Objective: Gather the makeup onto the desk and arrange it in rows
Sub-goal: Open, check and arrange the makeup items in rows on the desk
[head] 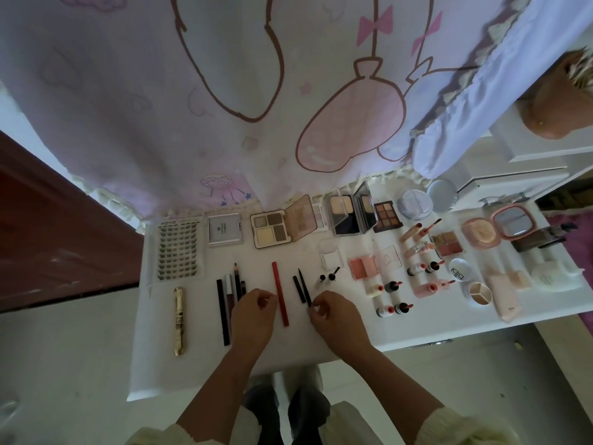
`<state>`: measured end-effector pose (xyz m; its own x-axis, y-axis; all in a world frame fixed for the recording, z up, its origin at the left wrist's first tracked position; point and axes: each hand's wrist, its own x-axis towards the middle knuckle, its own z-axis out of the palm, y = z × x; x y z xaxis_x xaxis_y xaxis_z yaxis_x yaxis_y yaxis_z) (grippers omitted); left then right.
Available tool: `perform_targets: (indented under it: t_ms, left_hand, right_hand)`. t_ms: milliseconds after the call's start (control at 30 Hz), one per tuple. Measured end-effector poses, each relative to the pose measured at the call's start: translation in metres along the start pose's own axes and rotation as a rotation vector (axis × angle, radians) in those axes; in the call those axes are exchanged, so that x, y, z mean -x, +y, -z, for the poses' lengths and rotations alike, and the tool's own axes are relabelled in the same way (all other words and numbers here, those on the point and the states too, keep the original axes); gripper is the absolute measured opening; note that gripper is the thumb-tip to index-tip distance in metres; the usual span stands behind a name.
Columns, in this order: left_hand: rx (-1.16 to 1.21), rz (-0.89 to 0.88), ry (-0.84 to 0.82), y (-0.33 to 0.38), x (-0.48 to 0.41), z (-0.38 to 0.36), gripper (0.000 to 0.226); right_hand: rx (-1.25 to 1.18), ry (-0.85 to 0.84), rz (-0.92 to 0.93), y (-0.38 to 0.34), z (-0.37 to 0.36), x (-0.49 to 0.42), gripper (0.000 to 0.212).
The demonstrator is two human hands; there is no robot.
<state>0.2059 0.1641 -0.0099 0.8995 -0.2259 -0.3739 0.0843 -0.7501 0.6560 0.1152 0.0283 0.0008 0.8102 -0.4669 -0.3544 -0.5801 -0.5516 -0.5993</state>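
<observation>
The slim black liner pen (304, 284) lies near the middle of the white tabletop (321, 343), pointing far-to-near. Its near end is pinched between the curled fingers of the right hand (333, 316). A short black stick (298, 289) lies just to its left, and left of that is a long red pencil (280, 293). The left hand (255, 311) has its fingers curled, with the tips up against the red pencil. Whether they pinch it cannot be told.

The step looks like straightening the near row of pens. To do it well, the pen should probably be swung parallel to the red pencil with an even gap, its near end level with the others, and the short stick left undisturbed.

Farther left lie a cluster of dark pencils (229, 293) and a gold mascara tube (179, 321). A clear tray of false lashes (179, 248) sits beyond those. Open eyeshadow palettes (271, 231) form the far row, and small red-capped lip bottles (393, 285) stand in lines on the right, so most of the task seems done.

A pastel cartoon-print cloth (224, 91) hangs behind the tabletop. There is dark brown wood (48, 236) to the left and pale floor (64, 364) below.
</observation>
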Motion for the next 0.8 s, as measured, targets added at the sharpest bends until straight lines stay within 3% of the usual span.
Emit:
perform_targets:
  t_ms: [100, 233, 400, 567, 800]
  left_hand:
    - [0.016, -0.03, -0.004, -0.002, -0.001, 0.003, 0.019]
    - [0.037, -0.03, -0.026, -0.004, -0.002, 0.008, 0.021]
    - [0.04, -0.015, -0.115, -0.004, -0.007, 0.012, 0.023]
    - [0.117, 0.011, -0.16, 0.002, -0.008, 0.021, 0.026]
    - [0.63, 0.201, -0.235, 0.021, -0.004, 0.048, 0.017]
  right_hand:
    - [0.088, -0.088, 0.072, -0.018, -0.008, -0.002, 0.019]
    - [0.17, -0.189, 0.018, -0.042, -0.026, -0.012, 0.024]
    - [0.131, -0.245, -0.072, -0.051, -0.035, -0.021, 0.016]
    - [0.118, -0.271, -0.044, -0.048, -0.024, -0.015, 0.016]
    - [0.11, -0.27, 0.108, -0.061, 0.017, 0.001, 0.016]
